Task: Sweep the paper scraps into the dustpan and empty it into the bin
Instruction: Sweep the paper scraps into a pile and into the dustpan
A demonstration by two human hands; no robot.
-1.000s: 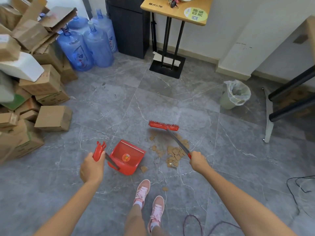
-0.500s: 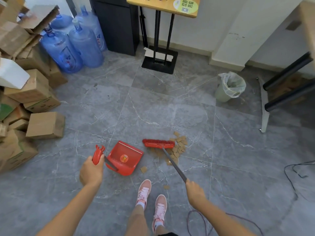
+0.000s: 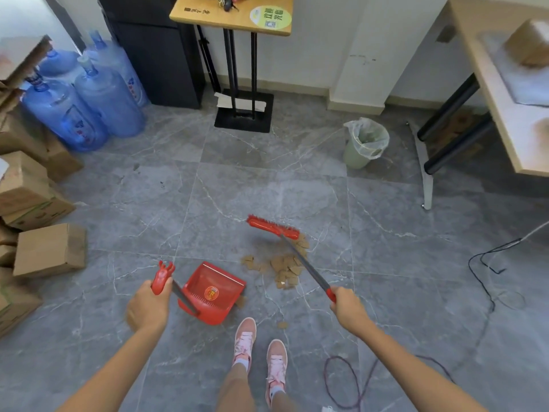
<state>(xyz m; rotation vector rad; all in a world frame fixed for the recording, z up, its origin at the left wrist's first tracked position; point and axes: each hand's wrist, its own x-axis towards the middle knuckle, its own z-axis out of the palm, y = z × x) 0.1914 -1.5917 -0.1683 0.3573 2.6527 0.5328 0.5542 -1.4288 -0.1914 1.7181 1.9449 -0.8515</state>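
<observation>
While my left hand (image 3: 147, 309) grips the red dustpan handle (image 3: 160, 279), fingers wrapped shut around it, I see the dustpan (image 3: 211, 292) resting on the floor at lower centre of the frame, its mouth facing the scraps. My right hand (image 3: 347, 307) is closed on the broom handle (image 3: 306, 267), and the red broom head (image 3: 273, 227) sits just above the pile of paper scraps (image 3: 283, 267) at centre. I judge the sweeping step is underway: the pan looks empty. Next I need to drag the head down-left through the pile toward the pan. One stray scrap (image 3: 282, 325) lies near my shoes. The bin (image 3: 364, 144) waits at upper right.
</observation>
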